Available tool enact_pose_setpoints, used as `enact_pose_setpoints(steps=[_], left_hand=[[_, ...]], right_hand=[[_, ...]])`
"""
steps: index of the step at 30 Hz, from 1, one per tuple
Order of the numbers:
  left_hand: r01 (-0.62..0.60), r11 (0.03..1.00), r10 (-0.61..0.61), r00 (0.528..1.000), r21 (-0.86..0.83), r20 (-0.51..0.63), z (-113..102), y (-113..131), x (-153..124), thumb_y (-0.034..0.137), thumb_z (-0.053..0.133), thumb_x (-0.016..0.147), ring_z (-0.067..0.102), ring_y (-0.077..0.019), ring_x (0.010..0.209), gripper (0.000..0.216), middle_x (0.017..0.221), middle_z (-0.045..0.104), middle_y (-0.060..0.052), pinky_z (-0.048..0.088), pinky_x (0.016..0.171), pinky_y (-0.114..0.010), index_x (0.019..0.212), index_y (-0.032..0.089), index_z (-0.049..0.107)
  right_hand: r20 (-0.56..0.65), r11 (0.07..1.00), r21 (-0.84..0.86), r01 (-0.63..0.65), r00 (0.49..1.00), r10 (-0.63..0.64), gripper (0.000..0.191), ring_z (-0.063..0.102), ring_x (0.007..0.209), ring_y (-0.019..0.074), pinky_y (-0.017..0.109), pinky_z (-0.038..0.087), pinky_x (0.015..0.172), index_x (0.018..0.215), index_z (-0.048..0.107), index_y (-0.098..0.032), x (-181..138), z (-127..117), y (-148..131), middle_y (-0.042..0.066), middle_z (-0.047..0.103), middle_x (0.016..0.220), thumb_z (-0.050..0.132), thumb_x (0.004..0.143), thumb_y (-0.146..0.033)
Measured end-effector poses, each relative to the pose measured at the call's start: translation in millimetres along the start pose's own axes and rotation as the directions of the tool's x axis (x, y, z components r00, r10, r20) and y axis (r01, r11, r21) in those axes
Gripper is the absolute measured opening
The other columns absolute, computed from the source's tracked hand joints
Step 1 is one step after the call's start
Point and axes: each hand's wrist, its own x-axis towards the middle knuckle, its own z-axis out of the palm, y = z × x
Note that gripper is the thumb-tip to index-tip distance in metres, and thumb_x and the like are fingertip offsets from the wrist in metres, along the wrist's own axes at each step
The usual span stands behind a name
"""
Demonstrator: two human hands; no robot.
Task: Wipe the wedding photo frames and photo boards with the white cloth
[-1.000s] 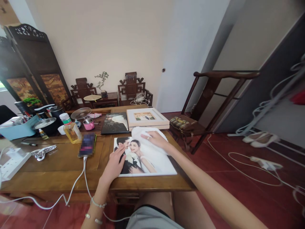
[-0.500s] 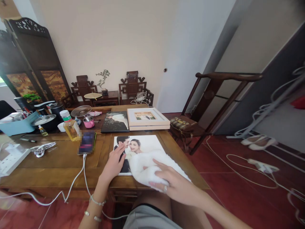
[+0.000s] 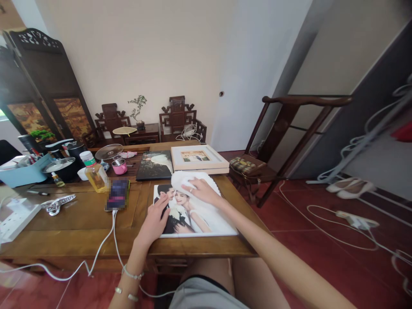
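A wedding photo album [image 3: 206,221] lies flat near the table's front edge, its cover showing a couple. My left hand [image 3: 158,216] rests flat on its left part, fingers stretched out. At the album's upper edge my right hand [image 3: 204,191] grips a white cloth [image 3: 180,177], pressing it down on the cover. The cloth spreads past the album's far edge and hides its upper right part. Behind it lie a dark album [image 3: 157,165] and a white framed photo box [image 3: 201,159].
Left of the album, a phone [image 3: 117,195] with white cables lies beside a bottle of yellow liquid [image 3: 96,174]. A hair clip [image 3: 58,204], a power strip [image 3: 19,219] and a pink cup [image 3: 119,166] are also on the table [image 3: 86,240]. A wooden chair [image 3: 283,124] stands at right.
My right hand has moved the white cloth away from me, from the album's near right part to its far edge, uncovering the lower picture. My left hand has stayed in place.
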Motion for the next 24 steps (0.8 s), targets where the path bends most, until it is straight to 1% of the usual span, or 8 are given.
enact_pose_setpoints(steps=[3, 6, 9, 12, 15, 18, 22, 24], left_hand=[[-0.017, 1.000, 0.017, 1.000, -0.014, -0.002, 1.0, -0.7, 0.4, 0.023, 0.040, 0.092, 0.033, -0.0218, 0.137, 0.043, 0.144, 0.042, -0.009, 0.029, 0.111, -0.045, 0.135, 0.021, 0.045], [-0.026, 0.999, 0.026, 1.000, -0.027, -0.010, 0.9, 0.2, 0.6, 0.022, 0.039, 0.092, 0.033, -0.0218, 0.137, 0.044, 0.145, 0.041, -0.009, 0.029, 0.111, -0.046, 0.135, 0.022, 0.044], [-0.010, 1.000, 0.010, 1.000, -0.027, 0.000, -0.1, 2.2, 0.3, 0.022, 0.039, 0.092, 0.033, -0.0218, 0.137, 0.043, 0.144, 0.041, -0.009, 0.029, 0.112, -0.046, 0.134, 0.021, 0.046], [-0.007, 1.000, 0.007, 1.000, -0.026, -0.001, -0.8, 3.4, -0.4, 0.023, 0.039, 0.092, 0.033, -0.0210, 0.137, 0.042, 0.144, 0.042, -0.008, 0.029, 0.112, -0.045, 0.134, 0.022, 0.046], [-0.010, 1.000, 0.010, 1.000, -0.023, -0.005, -0.6, 2.8, -0.5, 0.023, 0.040, 0.092, 0.033, -0.0213, 0.137, 0.042, 0.144, 0.042, -0.008, 0.029, 0.112, -0.046, 0.134, 0.021, 0.047], [-0.019, 0.999, 0.019, 1.000, -0.027, -0.010, 0.1, 1.5, 0.1, 0.022, 0.040, 0.092, 0.033, -0.0218, 0.137, 0.042, 0.144, 0.042, -0.009, 0.030, 0.111, -0.046, 0.134, 0.021, 0.046], [-0.023, 0.999, 0.023, 1.000, -0.022, 0.002, 0.2, 1.3, 1.0, 0.022, 0.039, 0.092, 0.031, -0.0217, 0.137, 0.043, 0.144, 0.041, -0.009, 0.030, 0.111, -0.046, 0.135, 0.020, 0.045], [-0.011, 1.000, 0.011, 1.000, -0.013, 0.009, -0.3, 2.0, 1.1, 0.022, 0.039, 0.092, 0.031, -0.0217, 0.137, 0.042, 0.144, 0.041, -0.010, 0.029, 0.111, -0.045, 0.134, 0.019, 0.046]], right_hand=[[0.029, 0.999, -0.036, 0.020, 0.999, -0.019, 0.040, 0.054, 0.061, 0.0171, 0.043, 0.027, 0.103, 0.057, 0.050, -0.021, -27.3, 4.3, -18.3, -0.001, 0.060, 0.061, 0.043, 0.091, -0.042], [0.085, 0.995, -0.094, 0.016, 0.996, -0.008, 0.035, 0.062, 0.083, 0.0243, 0.043, 0.031, 0.103, 0.062, 0.053, -0.022, -70.0, 2.1, -46.1, 0.004, 0.064, 0.070, 0.045, 0.090, -0.042], [0.173, 0.995, -0.091, 0.035, 0.985, -0.019, 0.029, 0.060, 0.102, 0.0265, 0.042, 0.030, 0.105, 0.068, 0.057, -0.022, -109.8, -7.4, -74.2, 0.008, 0.068, 0.088, 0.045, 0.090, -0.038], [0.268, 0.994, -0.053, 0.095, 0.960, -0.077, 0.028, 0.059, 0.106, 0.0256, 0.042, 0.026, 0.109, 0.069, 0.058, -0.023, -127.1, -16.5, -88.0, 0.007, 0.069, 0.095, 0.049, 0.089, -0.039], [0.277, 0.993, -0.076, 0.085, 0.959, -0.061, 0.032, 0.059, 0.107, 0.0270, 0.042, 0.030, 0.106, 0.070, 0.060, -0.023, -116.3, -17.2, -78.9, 0.007, 0.069, 0.086, 0.046, 0.090, -0.044], [0.190, 0.994, -0.100, 0.038, 0.982, -0.018, 0.039, 0.058, 0.106, 0.0288, 0.042, 0.035, 0.101, 0.069, 0.060, -0.022, -84.7, -11.5, -54.6, 0.006, 0.068, 0.079, 0.042, 0.091, -0.048], [0.133, 0.996, -0.061, 0.070, 0.989, -0.062, 0.043, 0.062, 0.074, 0.0206, 0.040, 0.031, 0.102, 0.059, 0.053, -0.021, -32.7, -6.0, -25.0, -0.001, 0.060, 0.061, 0.040, 0.093, -0.045], [0.129, 0.996, -0.047, 0.080, 0.989, -0.074, 0.041, 0.059, 0.066, 0.0171, 0.039, 0.030, 0.102, 0.060, 0.052, -0.020, -11.4, -4.8, -16.7, -0.002, 0.060, 0.062, 0.040, 0.093, -0.042]])
